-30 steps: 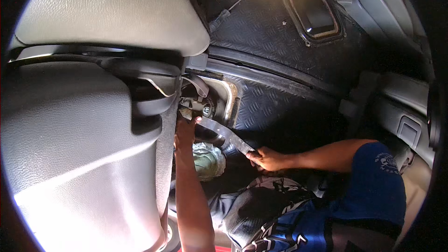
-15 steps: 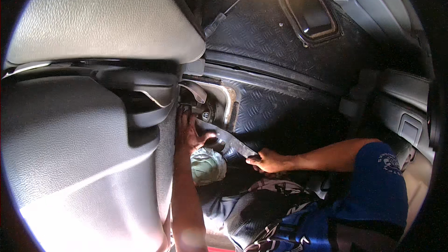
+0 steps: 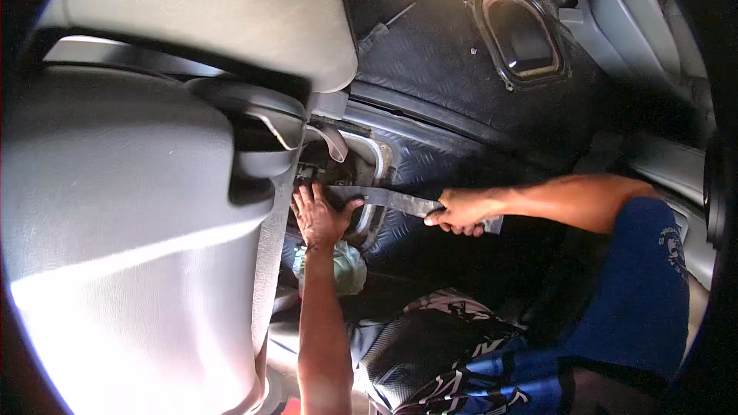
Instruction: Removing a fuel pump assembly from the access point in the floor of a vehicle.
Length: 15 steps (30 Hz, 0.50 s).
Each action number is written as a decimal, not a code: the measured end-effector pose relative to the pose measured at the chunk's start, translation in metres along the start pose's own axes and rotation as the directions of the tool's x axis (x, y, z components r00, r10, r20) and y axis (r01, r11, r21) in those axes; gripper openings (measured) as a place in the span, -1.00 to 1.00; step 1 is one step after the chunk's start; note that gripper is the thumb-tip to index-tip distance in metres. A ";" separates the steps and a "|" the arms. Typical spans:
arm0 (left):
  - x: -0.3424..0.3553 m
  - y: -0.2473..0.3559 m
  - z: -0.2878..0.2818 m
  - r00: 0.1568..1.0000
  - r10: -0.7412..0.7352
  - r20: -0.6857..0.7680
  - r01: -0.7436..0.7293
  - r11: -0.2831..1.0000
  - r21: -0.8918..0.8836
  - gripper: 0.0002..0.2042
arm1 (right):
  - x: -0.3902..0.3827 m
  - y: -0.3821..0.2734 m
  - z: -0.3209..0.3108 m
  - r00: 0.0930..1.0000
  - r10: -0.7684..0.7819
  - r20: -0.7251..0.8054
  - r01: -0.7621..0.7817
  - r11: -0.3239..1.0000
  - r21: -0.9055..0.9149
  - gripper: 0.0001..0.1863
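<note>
I have two bare hands on a long flat metal strip (image 3: 388,198) at mid-frame, lying nearly level across the near floor opening (image 3: 384,155). Right hand (image 3: 465,211) is closed round the strip toward its right end; a short tail sticks out past the fingers. Left hand (image 3: 319,219) is spread flat at the strip's left end, thumb out by its lower edge; can't tell how hard it bears on it. Edges: opening's pale, worn rim wraps above and right of the left hand. Seat (image 3: 131,184) fills the left of the frame, its side close against the left hand, so it's tight there. Curved strap (image 3: 332,142) hangs over the opening just above. Pale green wrapped bundle (image 3: 350,269) sits just below, beside the left wrist. Most room is right of the opening, over the dark textured floor (image 3: 430,160), bounded above by a long rail (image 3: 430,124). Beyond it, upper centre: screwdriver (image 3: 388,25), well apart from the hands; second floor opening (image 3: 523,34) upper right. Writing: white round emblem with small lettering on the blue sleeve (image 3: 630,284), right; bold white-and-black graphics on the shorts (image 3: 492,384), bottom.
</note>
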<state>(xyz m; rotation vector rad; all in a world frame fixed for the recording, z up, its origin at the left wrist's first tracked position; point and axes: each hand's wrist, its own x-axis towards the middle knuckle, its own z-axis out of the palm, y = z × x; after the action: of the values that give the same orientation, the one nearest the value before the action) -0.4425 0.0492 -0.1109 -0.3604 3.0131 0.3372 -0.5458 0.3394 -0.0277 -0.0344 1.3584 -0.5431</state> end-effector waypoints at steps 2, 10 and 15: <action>-0.001 0.007 0.001 0.992 -0.115 0.044 0.113 0.993 0.038 0.07 | -0.005 -0.006 -0.014 1.000 0.027 0.008 -0.026 1.000 -0.012 -0.53; -0.041 -0.037 -0.003 0.938 -0.333 0.096 0.345 0.867 -0.359 -0.13 | -0.010 -0.012 -0.028 0.999 0.011 0.033 -0.010 1.000 -0.023 -0.56; -0.077 -0.073 0.009 0.907 -0.419 -0.048 0.398 0.888 -0.231 -0.27 | -0.017 -0.023 -0.045 0.996 0.019 0.092 -0.019 1.000 -0.001 -0.54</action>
<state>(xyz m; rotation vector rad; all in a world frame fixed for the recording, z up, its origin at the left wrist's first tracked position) -0.3499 -0.0013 -0.1257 -1.0401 2.8862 0.6235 -0.5971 0.3389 -0.0152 -0.0463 1.2678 -0.5198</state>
